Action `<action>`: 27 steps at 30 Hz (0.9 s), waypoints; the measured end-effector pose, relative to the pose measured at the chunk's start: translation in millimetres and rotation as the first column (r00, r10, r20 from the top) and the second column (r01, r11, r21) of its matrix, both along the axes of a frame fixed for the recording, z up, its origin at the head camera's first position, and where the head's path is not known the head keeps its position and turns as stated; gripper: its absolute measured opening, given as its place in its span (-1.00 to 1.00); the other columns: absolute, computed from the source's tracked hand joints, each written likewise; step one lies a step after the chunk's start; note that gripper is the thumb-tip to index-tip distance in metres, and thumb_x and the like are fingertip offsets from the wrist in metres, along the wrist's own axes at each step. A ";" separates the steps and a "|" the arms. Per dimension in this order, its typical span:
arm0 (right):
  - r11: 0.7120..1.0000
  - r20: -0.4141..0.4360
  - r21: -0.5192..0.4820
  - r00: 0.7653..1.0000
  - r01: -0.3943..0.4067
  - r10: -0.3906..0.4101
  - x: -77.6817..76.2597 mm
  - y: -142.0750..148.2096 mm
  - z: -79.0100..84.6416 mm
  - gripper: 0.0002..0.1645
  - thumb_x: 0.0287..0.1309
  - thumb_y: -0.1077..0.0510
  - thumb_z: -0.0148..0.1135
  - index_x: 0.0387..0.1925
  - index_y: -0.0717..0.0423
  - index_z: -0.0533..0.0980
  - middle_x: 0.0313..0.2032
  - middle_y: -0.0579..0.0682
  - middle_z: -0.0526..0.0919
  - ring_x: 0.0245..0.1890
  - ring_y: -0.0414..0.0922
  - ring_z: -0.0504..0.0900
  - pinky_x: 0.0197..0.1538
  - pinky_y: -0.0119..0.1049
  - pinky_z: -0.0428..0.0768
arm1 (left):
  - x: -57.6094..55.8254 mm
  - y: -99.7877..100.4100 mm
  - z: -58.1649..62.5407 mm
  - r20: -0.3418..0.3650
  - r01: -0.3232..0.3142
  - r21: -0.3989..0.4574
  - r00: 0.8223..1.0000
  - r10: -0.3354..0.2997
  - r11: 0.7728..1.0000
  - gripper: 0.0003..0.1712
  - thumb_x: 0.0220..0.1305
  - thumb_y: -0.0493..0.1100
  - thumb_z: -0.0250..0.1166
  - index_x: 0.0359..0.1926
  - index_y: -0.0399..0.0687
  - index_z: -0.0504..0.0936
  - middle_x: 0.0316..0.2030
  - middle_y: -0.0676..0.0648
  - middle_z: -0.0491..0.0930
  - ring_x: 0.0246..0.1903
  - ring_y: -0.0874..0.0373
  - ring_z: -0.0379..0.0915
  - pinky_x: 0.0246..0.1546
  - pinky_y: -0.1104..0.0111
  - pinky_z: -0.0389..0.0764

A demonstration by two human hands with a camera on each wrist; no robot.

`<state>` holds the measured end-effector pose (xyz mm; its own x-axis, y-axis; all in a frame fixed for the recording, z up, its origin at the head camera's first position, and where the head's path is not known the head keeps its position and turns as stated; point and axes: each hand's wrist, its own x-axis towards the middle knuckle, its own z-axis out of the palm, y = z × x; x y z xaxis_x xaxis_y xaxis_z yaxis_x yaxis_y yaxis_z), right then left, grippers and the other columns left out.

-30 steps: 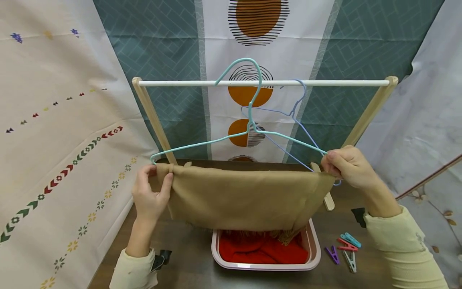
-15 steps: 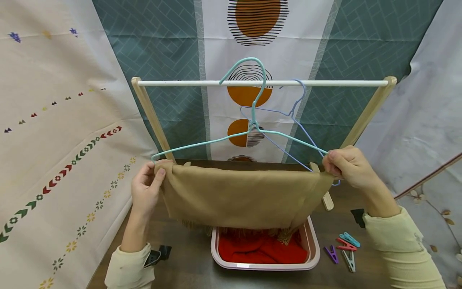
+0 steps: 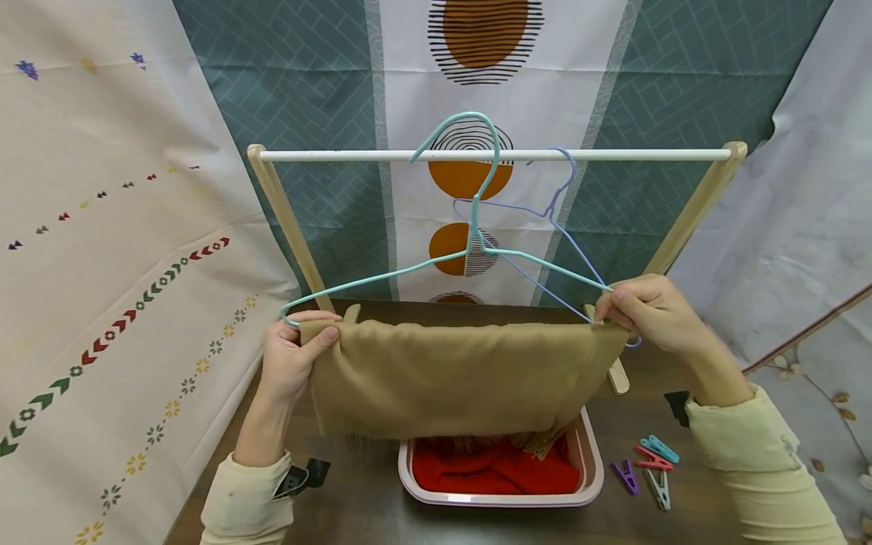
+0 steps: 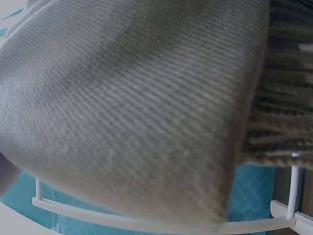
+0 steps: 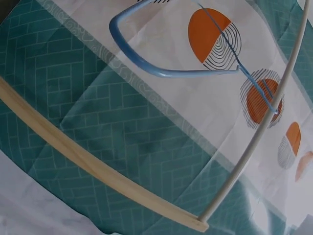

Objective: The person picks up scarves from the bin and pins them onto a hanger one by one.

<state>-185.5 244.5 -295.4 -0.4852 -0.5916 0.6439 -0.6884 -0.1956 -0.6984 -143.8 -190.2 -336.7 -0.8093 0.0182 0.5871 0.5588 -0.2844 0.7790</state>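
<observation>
tan cloth (image 3: 450,378): along base of mint hanger (image 3: 475,200); bar hidden, we can't confirm draping | left hand (image 3: 291,356), right hand (image 3: 650,312): pinching cloth at hanger's ends, presumably keeping it taut

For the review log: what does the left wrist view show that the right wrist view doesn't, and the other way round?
Only the left wrist view shows the tan cloth, up close with its weave and fringe. Only the right wrist view shows a hanger's thick hook and the orange discs of the backdrop. Both share parts of the rack and the teal backdrop.
</observation>
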 end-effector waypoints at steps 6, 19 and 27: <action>0.955 -0.018 0.242 0.985 0.173 -0.174 7.1 -4.1 8.1 -0.73 -0.06 0.52 0.21 -0.40 0.14 0.63 -0.61 -0.10 0.48 -0.74 -0.23 0.21 -0.71 -0.38 0.20 | 0.4 6.4 5.7 0.073 -0.053 0.000 0.996 0.053 0.999 -0.74 0.06 -0.58 0.17 -0.37 -0.22 0.67 -0.43 -0.05 0.64 -0.51 0.26 0.55 -0.51 0.50 0.54; 0.906 -0.086 0.374 0.980 0.200 -0.181 14.9 1.3 19.2 -0.60 -0.23 0.61 0.22 -0.53 0.03 0.56 -0.58 -0.11 0.53 -0.74 -0.23 0.21 -0.70 -0.39 0.21 | -3.2 -3.8 10.7 -0.044 -0.055 -0.076 0.998 0.051 0.996 -0.83 0.07 -0.51 0.22 -0.35 -0.27 0.66 -0.41 -0.05 0.63 -0.47 0.28 0.51 -0.49 0.55 0.48; 0.950 -0.034 0.269 0.988 0.156 -0.153 12.4 16.3 18.2 -0.60 -0.20 0.69 0.10 -0.50 0.18 0.55 -0.65 -0.05 0.45 -0.74 -0.21 0.17 -0.72 -0.39 0.16 | -6.6 -10.3 9.9 -0.110 -0.116 -0.121 0.989 0.103 0.986 -0.89 -0.02 -0.45 0.32 -0.39 -0.30 0.64 -0.49 0.00 0.64 -0.57 0.33 0.45 -0.58 0.57 0.39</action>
